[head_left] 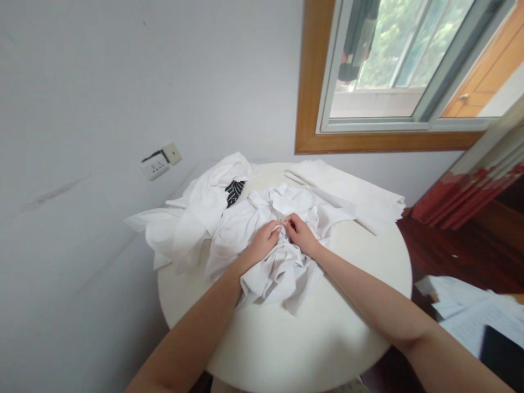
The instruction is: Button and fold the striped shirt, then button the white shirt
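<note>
A crumpled white garment (282, 267), perhaps a shirt, lies bunched in the middle of a round white table (278, 349). My left hand (265, 240) is closed on its cloth, thumb and fingers pinched together. Close beside it, nearly touching, my right hand (300, 233) pinches the same garment. Whatever small part sits between the fingertips is too small to make out. Both forearms reach over the near side of the table, and folds of cloth spill out below and between the wrists.
More white cloth (184, 218) with a black patterned piece (234, 193) lies at left, partly over the table edge. Folded white cloth (347, 191) rests at back right. A wall with a socket (154, 166) borders the left; papers (475, 311) and a dark flat object (503, 349) are lower right.
</note>
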Demonstrator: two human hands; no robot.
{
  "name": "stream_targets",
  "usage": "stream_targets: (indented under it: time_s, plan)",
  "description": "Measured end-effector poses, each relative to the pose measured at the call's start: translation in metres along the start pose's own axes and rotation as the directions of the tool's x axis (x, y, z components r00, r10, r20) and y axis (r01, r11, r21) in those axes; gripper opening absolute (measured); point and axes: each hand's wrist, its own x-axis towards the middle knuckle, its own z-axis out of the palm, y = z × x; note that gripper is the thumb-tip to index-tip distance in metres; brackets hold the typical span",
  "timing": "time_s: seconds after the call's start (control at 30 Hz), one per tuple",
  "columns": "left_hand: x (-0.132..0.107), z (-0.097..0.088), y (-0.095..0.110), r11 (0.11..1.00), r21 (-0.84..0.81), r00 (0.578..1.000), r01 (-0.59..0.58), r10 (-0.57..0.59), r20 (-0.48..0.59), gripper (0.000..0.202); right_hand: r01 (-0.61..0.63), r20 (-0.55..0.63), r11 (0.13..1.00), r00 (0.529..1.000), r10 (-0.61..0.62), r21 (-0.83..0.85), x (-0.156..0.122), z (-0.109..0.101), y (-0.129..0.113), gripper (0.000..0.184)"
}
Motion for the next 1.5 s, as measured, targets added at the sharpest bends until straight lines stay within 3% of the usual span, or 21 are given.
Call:
stream_targets:
  time_s: [0.23, 0.33, 0.4, 0.5, 0.6, 0.7, 0.8, 0.9, 1.0, 1.07, 1.23, 1.33, 1.5]
  plan:
    - [0.003, 0.0, 0.004, 0.998, -0.037, 0.998, 0.06, -0.061, -0.02, 0.025, 0.008, 0.007, 0.998, 1.0, -0.008, -0.057, -0.004, 0.001, -0.009, 0.012]
    - [0.004, -0.007, 0.001, 0.998, -0.025, 0.991, 0.06, -0.062, -0.119, 0.022, -0.013, -0.061, 0.999, 0.998, 0.011, -0.03, -0.002, -0.003, -0.009, 0.014]
    - [0.004, -0.016, -0.002, 0.996, 0.02, 0.963, 0.09, -0.081, -0.256, 0.022, -0.035, -0.157, 0.999, 0.987, 0.03, -0.025, 0.001, -0.01, -0.006, 0.016]
    - [0.004, -0.031, -0.006, 0.976, 0.108, 0.885, 0.19, -0.123, -0.449, 0.027, -0.062, -0.333, 0.997, 0.942, 0.042, -0.05, 0.007, -0.024, 0.003, 0.019]
    - [0.002, -0.041, -0.008, 0.955, 0.159, 0.85, 0.249, -0.136, -0.51, 0.03, -0.061, -0.448, 0.991, 0.894, 0.003, -0.115, 0.01, -0.034, 0.009, 0.021]
    - [0.001, -0.042, -0.009, 0.937, 0.211, 0.848, 0.278, -0.137, -0.512, 0.031, -0.028, -0.453, 0.981, 0.889, -0.065, -0.194, 0.009, -0.037, 0.007, 0.018]
    - [0.001, -0.039, -0.01, 0.939, 0.23, 0.849, 0.256, -0.105, -0.517, 0.029, 0.095, -0.353, 0.943, 0.911, -0.211, -0.319, 0.004, -0.037, -0.005, 0.026]
    - [0.001, -0.038, -0.006, 0.964, 0.208, 0.859, 0.166, -0.037, -0.511, 0.026, 0.335, -0.045, 0.837, 0.919, -0.391, -0.433, -0.002, -0.036, -0.022, 0.048]
    - [0.0, -0.038, 0.0, 0.978, 0.171, 0.854, 0.115, -0.009, -0.52, 0.024, 0.557, 0.272, 0.734, 0.831, -0.486, -0.39, -0.009, -0.033, -0.035, 0.047]
    - [-0.001, -0.038, 0.002, 0.984, 0.143, 0.846, 0.109, -0.017, -0.533, 0.024, 0.634, 0.368, 0.698, 0.768, -0.523, -0.332, -0.011, -0.032, -0.04, 0.039]
    - [0.001, -0.039, -0.005, 0.989, 0.06, 0.818, 0.137, -0.078, -0.571, 0.023, 0.71, 0.421, 0.662, 0.691, -0.588, -0.24, -0.011, -0.033, -0.045, 0.023]
    - [0.003, -0.04, -0.011, 0.988, 0.007, 0.785, 0.156, -0.119, -0.608, 0.024, 0.711, 0.439, 0.672, 0.681, -0.586, -0.208, -0.013, -0.032, -0.049, 0.02]
    - [0.005, -0.04, -0.014, 0.979, -0.118, 0.751, 0.166, -0.203, -0.629, 0.029, 0.627, 0.626, 0.769, 0.652, -0.428, -0.127, -0.021, -0.033, -0.059, 0.018]
